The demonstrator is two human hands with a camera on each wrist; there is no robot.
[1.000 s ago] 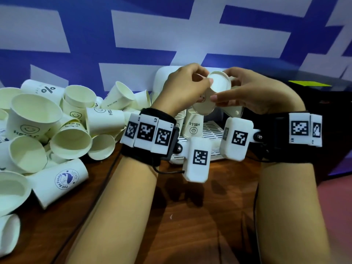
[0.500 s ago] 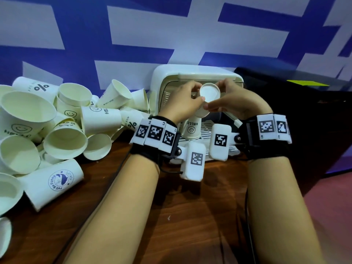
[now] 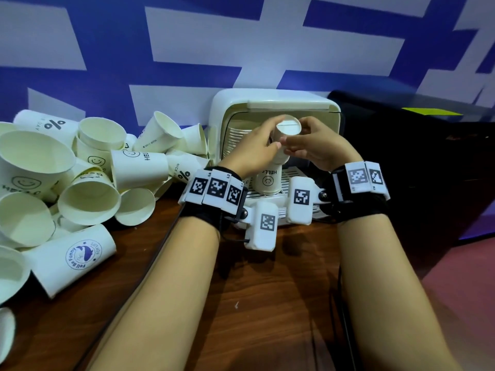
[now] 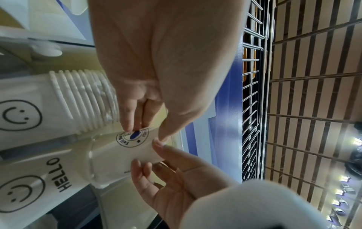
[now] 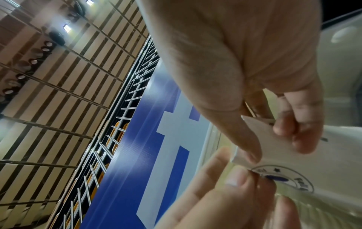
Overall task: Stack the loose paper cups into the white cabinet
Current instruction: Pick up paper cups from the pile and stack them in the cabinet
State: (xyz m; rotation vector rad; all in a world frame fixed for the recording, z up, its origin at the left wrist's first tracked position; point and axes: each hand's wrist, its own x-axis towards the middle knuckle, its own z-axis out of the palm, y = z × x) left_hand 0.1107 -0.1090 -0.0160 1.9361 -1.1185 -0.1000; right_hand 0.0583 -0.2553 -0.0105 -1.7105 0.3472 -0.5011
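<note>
Compared with half a second ago, both hands have pushed farther from the person and sit deeper in the mouth of the white cabinet (image 3: 276,99), and the upturned cup (image 3: 288,127) they carry now stands over the stack (image 3: 267,180) inside it, its flat bottom facing the head camera. A second ago the cup was held higher, in front of the cabinet's top.

The left hand (image 3: 251,153) pinches the cup wall between thumb and fingertips; the right hand (image 3: 316,145) grips the opposite side, thumb on the near wall and fingers curled behind. In the left wrist view the cup (image 4: 135,148) sits mouth-first on the stack (image 4: 54,182), and its round blue stamp reads partly "Fell Be", with a blue whale shape in the middle. The right wrist view shows the same stamp on the cup (image 5: 293,170), mostly blurred.

The stack's lowest cup reads "HELLO" beside a drawn smiley face. A second nested stack (image 4: 39,105), with many ribbed rims, stands to its left in the cabinet and also shows a smiley.

On the wooden table (image 3: 241,303), left of the cabinet, lies the heap of loose cups (image 3: 88,178). Readable prints there: "HELLO" with smileys, a bold "%", "NICE D", and on the nearest lying cup (image 3: 69,258) "Fell Be Funny" round a whale, with "FOR LIFE". Behind stands a blue and white wall (image 3: 187,49).
</note>
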